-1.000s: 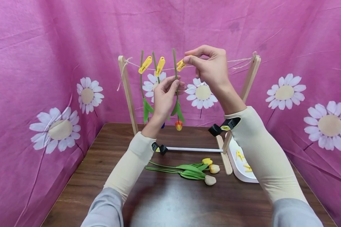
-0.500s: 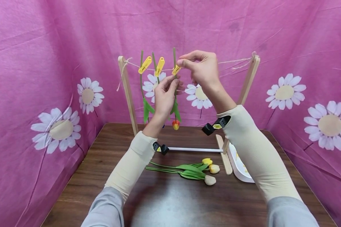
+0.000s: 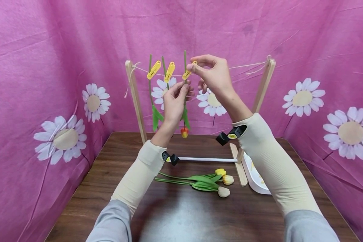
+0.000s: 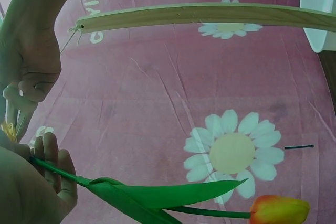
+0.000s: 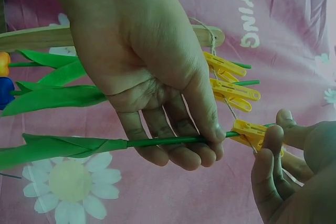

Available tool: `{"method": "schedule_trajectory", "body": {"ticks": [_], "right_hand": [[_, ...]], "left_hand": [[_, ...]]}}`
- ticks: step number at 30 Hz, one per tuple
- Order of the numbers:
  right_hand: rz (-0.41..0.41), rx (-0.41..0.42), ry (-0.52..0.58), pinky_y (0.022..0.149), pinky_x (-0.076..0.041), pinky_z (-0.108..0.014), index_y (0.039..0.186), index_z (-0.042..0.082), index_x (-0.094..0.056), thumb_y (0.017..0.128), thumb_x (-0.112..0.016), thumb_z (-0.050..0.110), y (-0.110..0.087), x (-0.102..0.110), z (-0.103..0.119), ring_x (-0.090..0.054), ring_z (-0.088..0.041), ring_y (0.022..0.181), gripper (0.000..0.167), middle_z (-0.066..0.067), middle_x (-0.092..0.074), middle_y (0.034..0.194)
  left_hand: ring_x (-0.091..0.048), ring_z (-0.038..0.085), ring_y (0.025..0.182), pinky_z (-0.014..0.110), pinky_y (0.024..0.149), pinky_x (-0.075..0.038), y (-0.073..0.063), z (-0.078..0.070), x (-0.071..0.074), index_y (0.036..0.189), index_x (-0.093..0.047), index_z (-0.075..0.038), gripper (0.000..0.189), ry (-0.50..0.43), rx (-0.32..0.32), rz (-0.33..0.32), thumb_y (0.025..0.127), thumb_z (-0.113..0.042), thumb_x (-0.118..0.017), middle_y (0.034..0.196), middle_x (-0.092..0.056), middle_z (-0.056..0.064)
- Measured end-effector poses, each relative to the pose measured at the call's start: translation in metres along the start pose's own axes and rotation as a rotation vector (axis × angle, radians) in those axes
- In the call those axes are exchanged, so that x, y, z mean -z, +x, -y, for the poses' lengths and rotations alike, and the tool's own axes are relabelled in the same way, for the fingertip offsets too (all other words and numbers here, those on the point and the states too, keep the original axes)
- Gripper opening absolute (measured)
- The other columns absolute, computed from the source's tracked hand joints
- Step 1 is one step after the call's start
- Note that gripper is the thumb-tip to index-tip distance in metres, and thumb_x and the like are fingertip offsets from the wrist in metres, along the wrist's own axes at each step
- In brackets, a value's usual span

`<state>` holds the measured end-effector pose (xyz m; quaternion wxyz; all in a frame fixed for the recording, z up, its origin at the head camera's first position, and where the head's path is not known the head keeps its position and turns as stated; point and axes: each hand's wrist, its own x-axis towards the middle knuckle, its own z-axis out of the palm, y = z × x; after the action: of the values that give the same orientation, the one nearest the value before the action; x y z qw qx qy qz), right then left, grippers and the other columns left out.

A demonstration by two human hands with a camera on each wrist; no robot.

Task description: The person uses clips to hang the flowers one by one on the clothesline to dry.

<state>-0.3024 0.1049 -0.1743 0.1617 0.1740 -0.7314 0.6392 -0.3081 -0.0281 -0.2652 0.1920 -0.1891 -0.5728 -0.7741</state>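
In the head view, my left hand (image 3: 174,102) pinches the green stem of an upside-down red-orange tulip (image 3: 184,132) just below the string. Its bloom and leaves hang downward; the left wrist view shows the bloom at the lower right. My right hand (image 3: 213,72) has thumb and forefinger at the handle end of a yellow clothespin (image 3: 186,74), whose other end sits over that stem and the string (image 5: 229,107). Two more clothespins, one nearer (image 3: 170,72) and one farther left (image 3: 154,70), hold stems on the string. My left forearm partly covers those flowers.
Wooden posts, left (image 3: 135,101) and right (image 3: 264,85), carry the string, with a white rod (image 3: 208,159) low between them. Several loose tulips (image 3: 204,183) lie on the brown table (image 3: 109,188). A white tray (image 3: 255,186) with yellow clothespins stands at right, partly behind my sleeve.
My right hand has moved left, bringing the clothespin from beside the stem onto it and the string. More of the clothespin's handle now shows between the fingers. The tulip has swung slightly left.
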Motion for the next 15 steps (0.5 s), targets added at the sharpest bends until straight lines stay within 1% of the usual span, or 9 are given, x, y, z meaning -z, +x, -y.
{"method": "schedule_trajectory", "body": {"ticks": [2,4,6,8,10,12,15], "right_hand": [[0.009,-0.001,-0.006,0.037,-0.048,-0.024,0.124,0.003,-0.076,0.093,-0.085,0.019,0.0,0.0,0.0,-0.06,-0.012,0.041,0.036,-0.012,-0.078,0.113],[0.018,0.005,-0.017,0.039,-0.049,-0.025,0.128,0.004,-0.074,0.094,-0.084,0.021,-0.001,0.0,0.0,-0.063,-0.013,0.043,0.039,-0.014,-0.076,0.121],[0.016,0.018,-0.019,0.04,-0.051,-0.025,0.131,0.004,-0.072,0.094,-0.084,0.022,-0.002,0.001,0.0,-0.065,-0.013,0.045,0.042,-0.016,-0.074,0.127],[-0.002,0.034,-0.013,0.041,-0.052,-0.025,0.133,0.003,-0.07,0.095,-0.083,0.022,-0.004,0.003,0.0,-0.067,-0.013,0.047,0.044,-0.016,-0.072,0.13],[-0.035,0.048,0.015,0.041,-0.053,-0.025,0.132,0.002,-0.069,0.095,-0.083,0.021,-0.006,0.005,0.0,-0.067,-0.013,0.047,0.044,-0.015,-0.071,0.129],[-0.072,0.065,0.058,0.04,-0.052,-0.025,0.129,0.001,-0.069,0.095,-0.082,0.018,-0.009,0.008,0.0,-0.067,-0.014,0.046,0.041,-0.013,-0.07,0.125],[-0.117,0.102,0.12,0.038,-0.05,-0.026,0.123,0.001,-0.07,0.096,-0.081,0.015,-0.013,0.013,0.001,-0.065,-0.015,0.044,0.033,-0.01,-0.069,0.116]], "left_hand": [[-0.074,0.008,0.081,0.032,0.086,-0.064,0.0,0.0,0.0,0.13,-0.069,0.01,0.029,-0.007,0.004,0.0,0.109,-0.008,-0.06,0.106,-0.076,0.023],[-0.074,0.009,0.081,0.028,0.084,-0.063,0.0,-0.001,-0.001,0.13,-0.069,0.01,0.029,-0.015,0.005,0.001,0.109,-0.008,-0.06,0.104,-0.076,0.019],[-0.074,0.01,0.083,0.027,0.083,-0.063,-0.001,-0.002,-0.001,0.13,-0.068,0.011,0.029,-0.017,0.001,0.006,0.109,-0.007,-0.059,0.106,-0.076,0.023],[-0.075,0.012,0.086,0.029,0.086,-0.064,-0.002,-0.002,-0.001,0.131,-0.067,0.011,0.029,-0.013,0.001,0.012,0.109,-0.007,-0.059,0.112,-0.075,0.028],[-0.076,0.016,0.093,0.034,0.093,-0.063,-0.004,-0.003,0.0,0.134,-0.064,0.011,0.031,-0.002,0.004,0.02,0.109,-0.006,-0.058,0.118,-0.073,0.031],[-0.076,0.021,0.103,0.036,0.099,-0.061,-0.007,-0.004,0.001,0.137,-0.063,0.01,0.032,0.018,0.008,0.026,0.109,-0.005,-0.059,0.123,-0.073,0.03],[-0.072,0.026,0.121,0.034,0.109,-0.056,-0.012,-0.008,0.004,0.143,-0.059,0.008,0.036,0.05,0.016,0.035,0.109,-0.005,-0.059,0.132,-0.072,0.025]]}}
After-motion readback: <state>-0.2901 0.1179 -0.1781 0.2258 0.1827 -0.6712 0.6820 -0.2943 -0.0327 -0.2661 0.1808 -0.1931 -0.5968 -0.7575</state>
